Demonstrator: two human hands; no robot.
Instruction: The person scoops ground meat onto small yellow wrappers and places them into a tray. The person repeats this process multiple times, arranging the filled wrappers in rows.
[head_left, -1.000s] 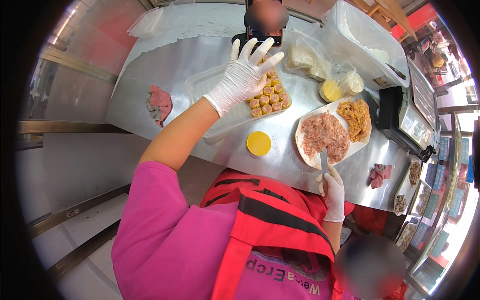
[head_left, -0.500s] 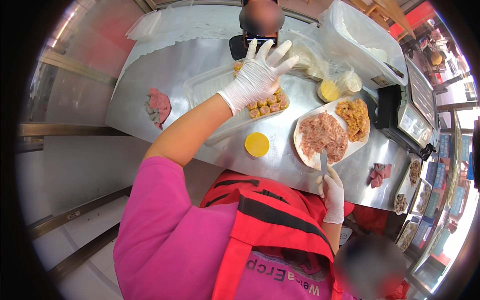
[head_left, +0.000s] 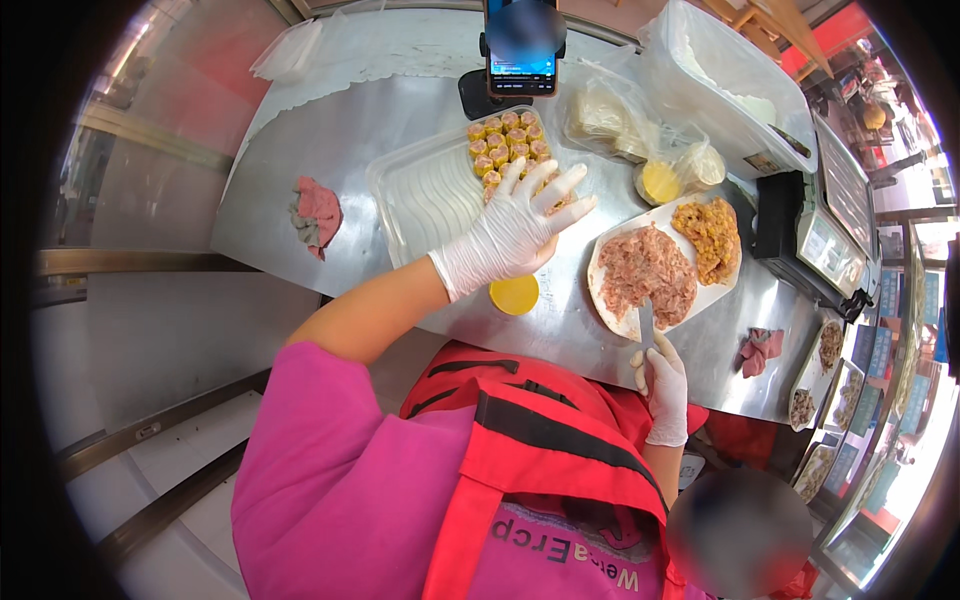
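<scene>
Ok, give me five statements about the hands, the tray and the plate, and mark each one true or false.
1. The left hand is gloved and spread open over the clear tray. True.
2. The right hand holds a flat spatula whose tip reaches the pink minced filling. True.
3. The tray is full of dumplings from end to end. False: the yellow dumplings fill only its far right part, and the rest is bare.
4. The white plate holds only one kind of filling. False: an orange-yellow heap lies beside the pink one.
5. The round yellow wrapper stack lies on the plate. False: it lies on the metal table, by the left wrist.
</scene>
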